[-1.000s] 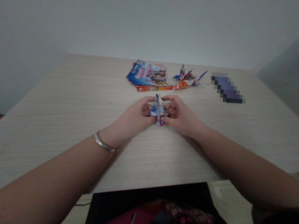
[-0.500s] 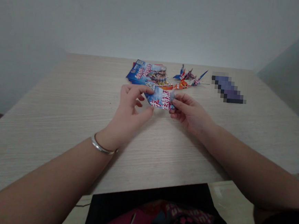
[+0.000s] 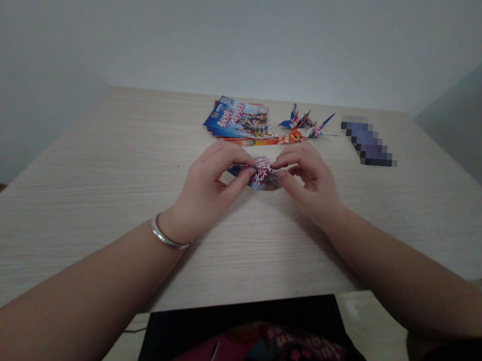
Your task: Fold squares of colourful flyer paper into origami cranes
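Note:
A small folded piece of printed paper (image 3: 261, 179), blue with red and white lettering, is held just above the table between my two hands. My left hand (image 3: 220, 173) pinches its left part between thumb and index finger; a silver bangle circles that wrist. On the other side my right hand (image 3: 308, 174) has thumb and index finger at the paper's right upper edge, its other fingers curled. The fingers cover parts of the paper's sides, so its full folded shape is hidden.
Behind my left hand lies a stack of printed flyers (image 3: 246, 119). Folded paper cranes (image 3: 301, 129) sit to its right, near the back of the pale wooden table (image 3: 112, 165). Farther right is a pixelated dark flat object (image 3: 369, 143). A wall (image 3: 252, 42) rises behind.
The paper has tipped and turned in my hands, its lettering now angled differently. My left thumb has closed onto it, and my right fingers have shifted to its upper edge.

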The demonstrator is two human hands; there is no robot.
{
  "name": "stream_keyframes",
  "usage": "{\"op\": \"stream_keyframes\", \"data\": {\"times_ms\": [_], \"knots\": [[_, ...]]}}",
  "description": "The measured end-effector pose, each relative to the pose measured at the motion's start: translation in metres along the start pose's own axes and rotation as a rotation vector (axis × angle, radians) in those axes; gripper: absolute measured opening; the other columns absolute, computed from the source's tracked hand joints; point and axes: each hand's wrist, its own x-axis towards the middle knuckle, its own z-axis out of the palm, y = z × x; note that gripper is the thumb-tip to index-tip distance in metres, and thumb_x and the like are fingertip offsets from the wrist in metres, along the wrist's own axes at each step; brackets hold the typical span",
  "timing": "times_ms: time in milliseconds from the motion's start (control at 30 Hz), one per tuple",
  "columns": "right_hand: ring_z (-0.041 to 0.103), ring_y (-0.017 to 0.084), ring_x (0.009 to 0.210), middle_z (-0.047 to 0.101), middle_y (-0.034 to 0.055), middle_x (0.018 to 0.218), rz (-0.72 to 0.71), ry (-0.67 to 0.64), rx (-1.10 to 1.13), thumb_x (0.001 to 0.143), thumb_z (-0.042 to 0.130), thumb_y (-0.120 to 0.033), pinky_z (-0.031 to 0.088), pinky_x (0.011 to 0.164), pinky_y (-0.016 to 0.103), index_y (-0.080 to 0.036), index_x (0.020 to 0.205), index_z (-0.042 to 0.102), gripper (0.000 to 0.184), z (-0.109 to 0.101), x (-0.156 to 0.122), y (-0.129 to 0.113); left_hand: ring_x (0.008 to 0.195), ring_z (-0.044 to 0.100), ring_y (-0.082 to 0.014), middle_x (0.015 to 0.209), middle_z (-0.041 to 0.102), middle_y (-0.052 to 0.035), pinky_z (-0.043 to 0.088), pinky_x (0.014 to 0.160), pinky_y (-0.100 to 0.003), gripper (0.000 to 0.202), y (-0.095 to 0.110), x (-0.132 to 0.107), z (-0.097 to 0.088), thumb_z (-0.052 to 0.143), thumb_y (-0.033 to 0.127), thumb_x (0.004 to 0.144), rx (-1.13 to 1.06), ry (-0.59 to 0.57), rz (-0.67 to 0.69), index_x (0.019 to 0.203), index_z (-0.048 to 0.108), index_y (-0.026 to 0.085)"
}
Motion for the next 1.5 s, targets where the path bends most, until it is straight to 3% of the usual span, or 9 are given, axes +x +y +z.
{"op": "stream_keyframes", "data": {"times_ms": [67,333,733,900,1033,1233,1367,1500], "knots": [[0.062,0.015,0.088,0.067,0.0014,0.089,-0.103,-0.024,-0.032,0.084,0.071,-0.022,0.052,0.061,0.025,-0.025,0.088,0.072,0.005,0.0,0.001,-0.003,0.087,0.066,-0.0177,0.091,0.072,-0.0017,0.055,0.081,-0.035,0.01,0.002,-0.001,0.002,0.065,0.013,0.092,-0.038,0.013,-0.012,0.094,0.069,0.022],[0.064,0.014,0.078,0.069,-0.0014,0.082,-0.277,0.022,-0.175,0.086,0.066,-0.013,0.053,0.07,0.031,-0.024,0.086,0.068,0.011,0.005,0.003,-0.007,0.094,0.071,-0.0177,0.097,0.075,-0.0029,0.057,0.088,-0.034,0.01,0.011,-0.002,0.004,0.065,0.013,0.093,-0.094,-0.011,-0.015,0.095,0.069,0.022],[0.063,0.014,0.074,0.069,-0.0021,0.078,-0.365,-0.048,-0.262,0.08,0.062,-0.01,0.049,0.069,0.031,-0.023,0.081,0.062,0.013,0.006,0.004,-0.015,0.085,0.07,-0.0146,0.088,0.073,-0.0022,0.056,0.081,-0.028,0.009,0.015,-0.001,0.001,0.063,0.01,0.091,-0.042,-0.057,0.064,0.088,0.066,0.019],[0.06,0.015,0.07,0.066,-0.002,0.073,-0.315,-0.121,-0.263,0.079,0.058,-0.013,0.047,0.067,0.032,-0.025,0.075,0.059,0.012,0.007,0.005,-0.014,0.084,0.069,-0.0166,0.086,0.072,-0.0018,0.056,0.081,-0.031,0.01,0.017,-0.001,0.0,0.063,0.013,0.089,-0.035,-0.131,0.036,0.083,0.064,0.021],[0.06,0.016,0.071,0.067,-0.0014,0.075,-0.257,-0.112,-0.232,0.079,0.059,-0.015,0.049,0.069,0.034,-0.026,0.075,0.061,0.011,0.008,0.005,-0.013,0.084,0.068,-0.0172,0.087,0.073,-0.0018,0.056,0.081,-0.033,0.01,0.017,0.0,0.001,0.061,0.015,0.09,-0.072,-0.11,-0.013,0.084,0.066,0.022],[0.062,0.014,0.074,0.069,-0.0007,0.08,-0.161,-0.052,-0.166,0.086,0.062,-0.018,0.05,0.066,0.03,-0.024,0.083,0.064,0.007,0.008,0.0,-0.008,0.088,0.068,-0.0175,0.096,0.072,-0.004,0.057,0.079,-0.032,0.003,0.014,-0.004,0.005,0.065,0.022,0.092,-0.229,-0.096,-0.209,0.095,0.067,0.022],[0.065,0.015,0.079,0.071,-0.0003,0.085,-0.146,-0.036,-0.139,0.09,0.065,-0.02,0.052,0.07,0.03,-0.025,0.087,0.069,0.007,0.007,0.001,-0.008,0.1,0.067,-0.0186,0.108,0.069,-0.0053,0.058,0.081,-0.03,0.025,0.01,-0.007,0.009,0.075,0.023,0.084,-0.343,-0.11,-0.26,0.106,0.065,0.022],[0.067,0.016,0.083,0.073,0.0002,0.087,-0.131,-0.055,-0.139,0.09,0.067,-0.02,0.056,0.077,0.033,-0.026,0.09,0.072,0.008,0.006,0.002,-0.006,0.097,0.068,-0.0165,0.103,0.07,-0.0033,0.058,0.082,-0.028,0.026,0.01,-0.005,0.013,0.077,0.02,0.081,-0.442,-0.081,-0.33,0.104,0.063,0.022]]}}
